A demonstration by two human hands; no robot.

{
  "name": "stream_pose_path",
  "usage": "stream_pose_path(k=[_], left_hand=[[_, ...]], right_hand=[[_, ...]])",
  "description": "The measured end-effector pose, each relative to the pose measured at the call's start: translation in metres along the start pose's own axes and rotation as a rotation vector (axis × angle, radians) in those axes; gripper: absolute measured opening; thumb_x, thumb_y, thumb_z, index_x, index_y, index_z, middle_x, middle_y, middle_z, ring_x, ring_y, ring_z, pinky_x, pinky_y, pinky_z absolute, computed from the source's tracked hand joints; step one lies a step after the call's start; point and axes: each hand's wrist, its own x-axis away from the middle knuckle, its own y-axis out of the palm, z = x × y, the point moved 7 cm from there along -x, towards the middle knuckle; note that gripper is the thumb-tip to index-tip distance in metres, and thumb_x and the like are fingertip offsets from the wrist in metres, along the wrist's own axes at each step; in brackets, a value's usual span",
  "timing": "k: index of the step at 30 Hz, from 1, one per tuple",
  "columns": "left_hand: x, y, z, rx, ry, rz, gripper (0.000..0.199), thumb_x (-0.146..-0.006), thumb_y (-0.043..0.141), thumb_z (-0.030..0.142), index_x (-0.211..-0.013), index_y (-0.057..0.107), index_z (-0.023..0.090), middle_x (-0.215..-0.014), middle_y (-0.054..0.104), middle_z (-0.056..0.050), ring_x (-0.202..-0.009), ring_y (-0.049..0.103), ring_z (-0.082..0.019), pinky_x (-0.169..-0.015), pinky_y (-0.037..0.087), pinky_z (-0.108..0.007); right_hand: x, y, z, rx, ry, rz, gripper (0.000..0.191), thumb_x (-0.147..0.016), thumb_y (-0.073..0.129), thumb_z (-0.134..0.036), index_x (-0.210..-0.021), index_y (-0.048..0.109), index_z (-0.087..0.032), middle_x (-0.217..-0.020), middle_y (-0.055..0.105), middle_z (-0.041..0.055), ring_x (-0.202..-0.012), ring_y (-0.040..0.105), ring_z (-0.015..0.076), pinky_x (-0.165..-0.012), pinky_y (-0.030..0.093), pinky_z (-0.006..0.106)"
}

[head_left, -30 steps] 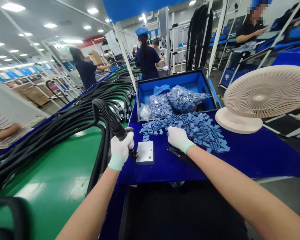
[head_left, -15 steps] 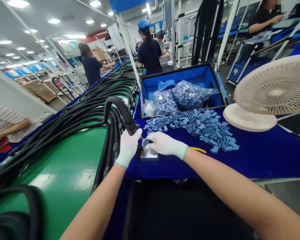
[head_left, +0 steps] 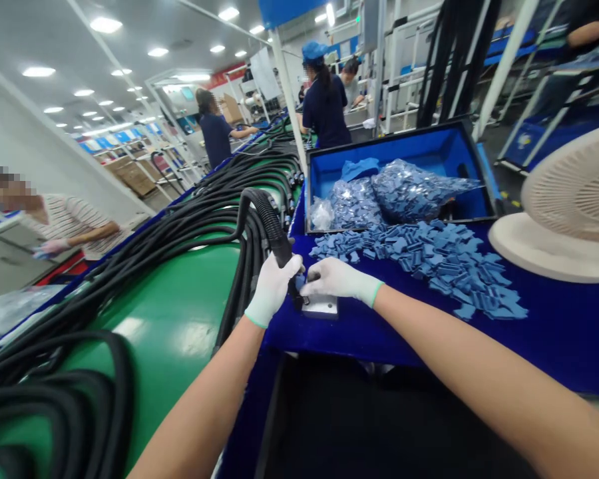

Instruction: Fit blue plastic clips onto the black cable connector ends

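My left hand [head_left: 273, 287], in a white glove, is closed around the end of a black corrugated hose [head_left: 273, 229]. That end points down at a small metal block fixture [head_left: 324, 307] on the blue tabletop. My right hand [head_left: 340, 279], also gloved, reaches over the block from the right with its fingers pinched. At its fingertips, between the two hands, shows a small blue plastic piece [head_left: 300, 281], partly hidden. A dark spring part [head_left: 303, 301] sits at the left end of the block. Behind my right hand spreads a heap of loose blue plastic pieces [head_left: 439, 256].
A blue bin [head_left: 399, 143] with bagged blue pieces stands behind the heap. A white fan [head_left: 544, 246] stands at right. Many black hoses [head_left: 180, 229] lie along the green conveyor [head_left: 180, 293] at left. A co-worker in a striped shirt [head_left: 80, 223] sits across it; others work farther back.
The view has swung left, so everything sits farther right and the striped-shirt co-worker shows more. My left hand still grips the hose; the right stays at the block, its fingers closer to the hose end.
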Motion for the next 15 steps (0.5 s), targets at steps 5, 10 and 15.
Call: stream_pose_path(k=[5,10,15], left_hand=[[0.054,-0.137,0.002,-0.128,-0.073,0.264,0.059,-0.090,0.066,0.049,-0.140,0.050,0.023,-0.111,0.068,-0.008,-0.068,0.064,-0.014,-0.061,0.056,-0.028],[0.175,-0.259,-0.032,-0.632,-0.552,0.217,0.077,-0.086,0.066,0.054,-0.152,0.045,0.019,-0.131,0.066,-0.014,-0.095,0.073,-0.029,-0.078,0.063,-0.043],[0.271,-0.242,-0.077,-0.785,-0.692,-0.015,0.092,-0.085,0.062,0.066,-0.156,0.040,0.012,-0.156,0.048,-0.018,-0.144,0.047,-0.038,-0.123,0.036,-0.051]], right_hand=[[0.008,-0.001,0.000,-0.019,-0.071,-0.032,0.032,-0.087,0.069,-0.047,-0.097,0.079,-0.019,-0.095,0.077,0.0046,-0.083,0.067,0.0192,-0.075,0.048,0.026],[0.003,0.005,0.008,0.133,-0.060,-0.031,0.022,-0.088,0.067,-0.037,-0.098,0.079,-0.023,-0.100,0.078,0.0040,-0.083,0.069,0.0197,-0.073,0.049,0.027],[-0.007,0.010,0.000,0.229,-0.133,0.026,0.018,-0.085,0.067,-0.027,-0.095,0.079,-0.018,-0.096,0.078,0.0079,-0.083,0.069,0.0226,-0.073,0.047,0.029]])
